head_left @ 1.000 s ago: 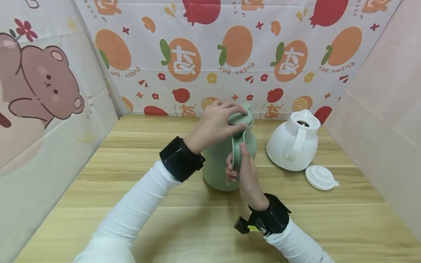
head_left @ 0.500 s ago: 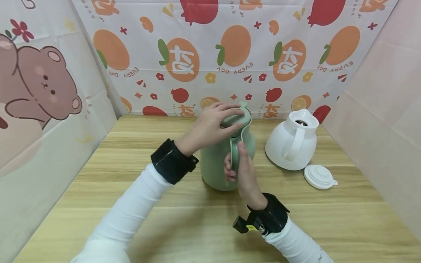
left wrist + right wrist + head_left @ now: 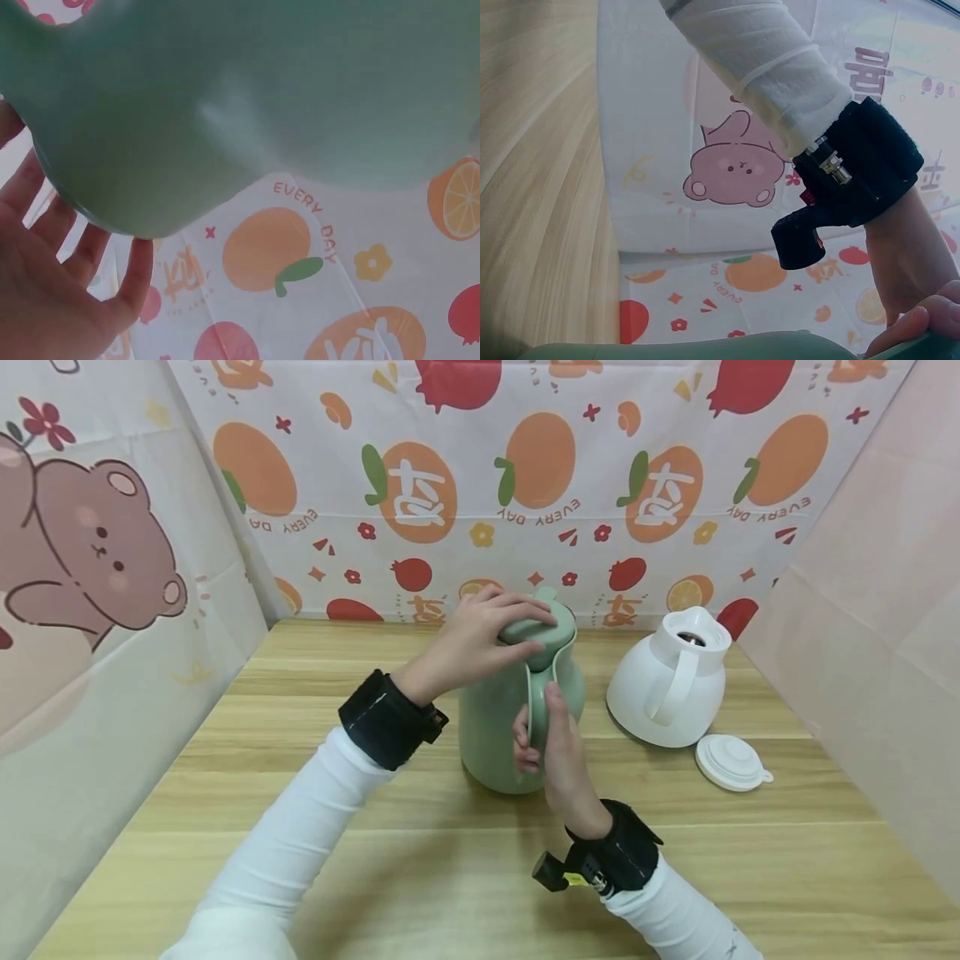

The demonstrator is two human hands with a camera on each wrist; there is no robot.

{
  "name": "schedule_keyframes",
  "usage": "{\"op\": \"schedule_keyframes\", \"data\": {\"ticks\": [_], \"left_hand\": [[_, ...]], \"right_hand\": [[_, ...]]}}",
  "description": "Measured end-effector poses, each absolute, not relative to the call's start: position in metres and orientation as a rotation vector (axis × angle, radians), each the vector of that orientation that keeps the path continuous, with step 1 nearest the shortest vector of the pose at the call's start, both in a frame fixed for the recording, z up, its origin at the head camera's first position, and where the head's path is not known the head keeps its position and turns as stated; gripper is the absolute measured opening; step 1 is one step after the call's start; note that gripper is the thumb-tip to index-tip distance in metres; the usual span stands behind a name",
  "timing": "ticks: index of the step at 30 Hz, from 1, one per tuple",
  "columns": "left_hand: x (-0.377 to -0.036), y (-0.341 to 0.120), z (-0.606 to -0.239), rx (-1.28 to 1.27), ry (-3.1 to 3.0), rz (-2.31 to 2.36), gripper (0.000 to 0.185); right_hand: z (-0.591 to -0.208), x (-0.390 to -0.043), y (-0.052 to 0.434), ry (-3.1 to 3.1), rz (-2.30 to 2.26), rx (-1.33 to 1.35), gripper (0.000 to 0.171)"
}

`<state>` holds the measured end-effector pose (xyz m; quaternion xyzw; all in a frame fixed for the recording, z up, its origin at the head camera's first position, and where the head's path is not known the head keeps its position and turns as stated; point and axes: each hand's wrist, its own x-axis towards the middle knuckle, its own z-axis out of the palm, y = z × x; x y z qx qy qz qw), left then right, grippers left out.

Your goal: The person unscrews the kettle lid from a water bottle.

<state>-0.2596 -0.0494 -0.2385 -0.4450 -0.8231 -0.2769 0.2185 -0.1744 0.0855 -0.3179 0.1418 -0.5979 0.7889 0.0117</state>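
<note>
A pale green vacuum jug (image 3: 487, 731) stands upright on the table, its round lid (image 3: 561, 628) on top with a small tab toward the back wall. My left hand (image 3: 476, 639) lies over the lid from the left, fingers spread across it and thumb at its near side. In the left wrist view its fingertips follow the green rim (image 3: 112, 227). Lower down, my right hand (image 3: 566, 768) grips the jug's handle (image 3: 537, 710), fingers wrapped through the loop and thumb up along it.
To the right stands a white jug (image 3: 645, 697) with its mouth uncovered and its handle toward me. A white lid (image 3: 731, 763) lies in front of it on the wooden table (image 3: 420, 877). Printed cloth walls (image 3: 480, 468) enclose the back and sides.
The lid's tab has turned anticlockwise, from the right toward the back. My left hand has shifted slightly left with it. The right hand stays on the handle.
</note>
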Motion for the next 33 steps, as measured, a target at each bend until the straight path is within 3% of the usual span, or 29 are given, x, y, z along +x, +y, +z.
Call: {"op": "schedule_keyframes", "data": {"ticks": [12,23,33], "left_hand": [[-0.256,-0.033,-0.233,-1.021,-2.324,-0.531,0.034],[-0.258,-0.063,-0.222,-1.37,-2.358,-0.624,0.029],[-0.26,-0.061,-0.228,-1.415,-2.212,-0.666,0.027]], "right_hand": [[-0.316,-0.175,0.085,-1.868,2.457,0.431,0.059],[-0.317,-0.176,0.084,-1.877,2.455,0.433,0.059],[-0.317,-0.174,0.085,-1.862,2.473,0.4,0.058]]}}
